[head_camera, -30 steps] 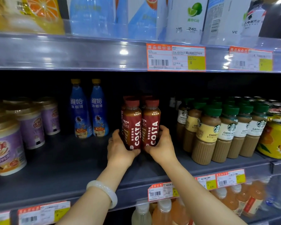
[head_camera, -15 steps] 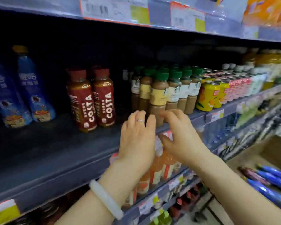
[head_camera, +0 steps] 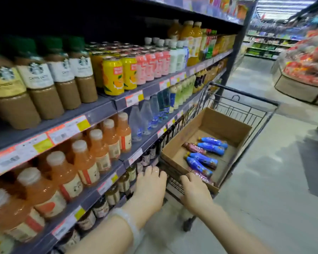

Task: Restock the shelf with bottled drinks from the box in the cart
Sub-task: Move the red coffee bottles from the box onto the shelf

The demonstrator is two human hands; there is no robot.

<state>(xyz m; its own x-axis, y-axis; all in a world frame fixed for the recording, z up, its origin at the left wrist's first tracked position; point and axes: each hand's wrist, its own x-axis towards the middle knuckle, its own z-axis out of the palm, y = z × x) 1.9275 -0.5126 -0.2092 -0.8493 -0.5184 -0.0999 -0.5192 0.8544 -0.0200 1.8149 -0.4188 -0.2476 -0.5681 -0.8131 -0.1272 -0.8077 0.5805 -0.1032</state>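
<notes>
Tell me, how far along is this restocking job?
Partway, it seems. The shelf already looks well filled here, though I can't tell which bottles were just added. Both hands, left and right, are empty and reaching toward the box in the cart. Several blue bottles lie in it, yet to be shelved.

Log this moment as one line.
left hand: empty, near cart | right hand: empty, reaching brown cardboard box | blue plastic bottles: lying in box
</notes>
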